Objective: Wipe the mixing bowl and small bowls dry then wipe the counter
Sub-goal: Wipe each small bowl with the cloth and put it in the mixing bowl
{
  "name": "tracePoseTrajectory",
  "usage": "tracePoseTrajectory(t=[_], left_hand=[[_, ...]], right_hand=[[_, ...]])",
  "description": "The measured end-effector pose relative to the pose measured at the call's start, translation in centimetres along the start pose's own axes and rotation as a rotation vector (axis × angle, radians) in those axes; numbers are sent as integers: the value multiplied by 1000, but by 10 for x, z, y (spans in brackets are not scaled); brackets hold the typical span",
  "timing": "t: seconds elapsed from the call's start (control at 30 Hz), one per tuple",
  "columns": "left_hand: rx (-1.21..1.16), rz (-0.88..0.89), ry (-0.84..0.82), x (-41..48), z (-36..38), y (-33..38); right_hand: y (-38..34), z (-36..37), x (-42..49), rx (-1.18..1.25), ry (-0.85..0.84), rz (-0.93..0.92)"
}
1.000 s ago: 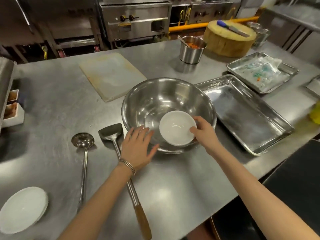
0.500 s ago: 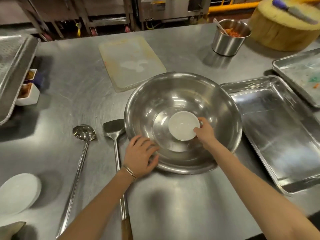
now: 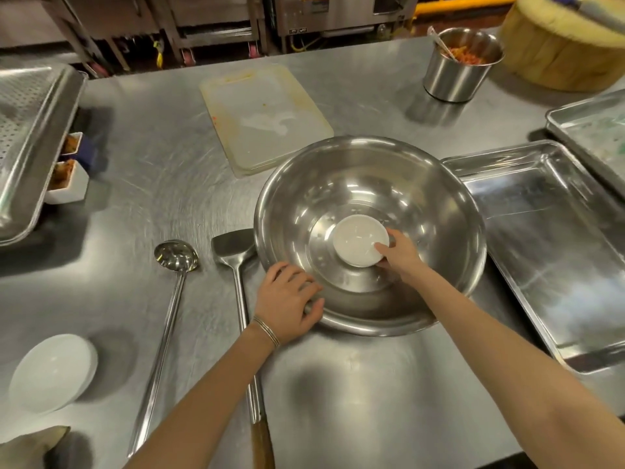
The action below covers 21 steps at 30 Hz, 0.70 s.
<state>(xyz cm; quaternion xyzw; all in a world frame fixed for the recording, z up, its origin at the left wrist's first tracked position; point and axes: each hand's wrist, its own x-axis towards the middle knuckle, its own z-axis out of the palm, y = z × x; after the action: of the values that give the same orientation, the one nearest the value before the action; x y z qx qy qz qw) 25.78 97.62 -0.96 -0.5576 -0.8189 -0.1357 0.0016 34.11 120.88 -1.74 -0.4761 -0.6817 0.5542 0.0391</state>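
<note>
A large steel mixing bowl stands on the steel counter. A small white bowl rests on the mixing bowl's bottom, and my right hand grips its near right rim, thumb inside. My left hand clasps the mixing bowl's near left rim. Another white bowl sits at the counter's near left corner. A beige cloth corner shows at the bottom left edge.
A ladle and a wooden-handled spatula lie left of the mixing bowl. A cutting board lies behind it, steel trays to the right, a perforated tray far left, a steel pot and chopping block at back.
My right hand lowered the small white bowl from the mixing bowl's near rim down to its bottom. My left hand closed onto the rim. The view tilted down and closer.
</note>
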Motion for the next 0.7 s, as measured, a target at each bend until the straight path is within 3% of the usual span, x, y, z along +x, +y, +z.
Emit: tracePoseTrajectory(t=[0.13,0.33,0.5,0.7], left_hand=[[-3,32,-74,-1,-13,-1],[3,119,72,-26,-57,4],[-6,162,152,-78,-83,18],[-10,95,146,-167,-79,40]], right_hand=[[-12,-12,-45,-441,73,-253],[3,-23,-153,-851,339,-589],[22,1,-239,-960,504,-649],[63,40,-306,-931,459,-714]])
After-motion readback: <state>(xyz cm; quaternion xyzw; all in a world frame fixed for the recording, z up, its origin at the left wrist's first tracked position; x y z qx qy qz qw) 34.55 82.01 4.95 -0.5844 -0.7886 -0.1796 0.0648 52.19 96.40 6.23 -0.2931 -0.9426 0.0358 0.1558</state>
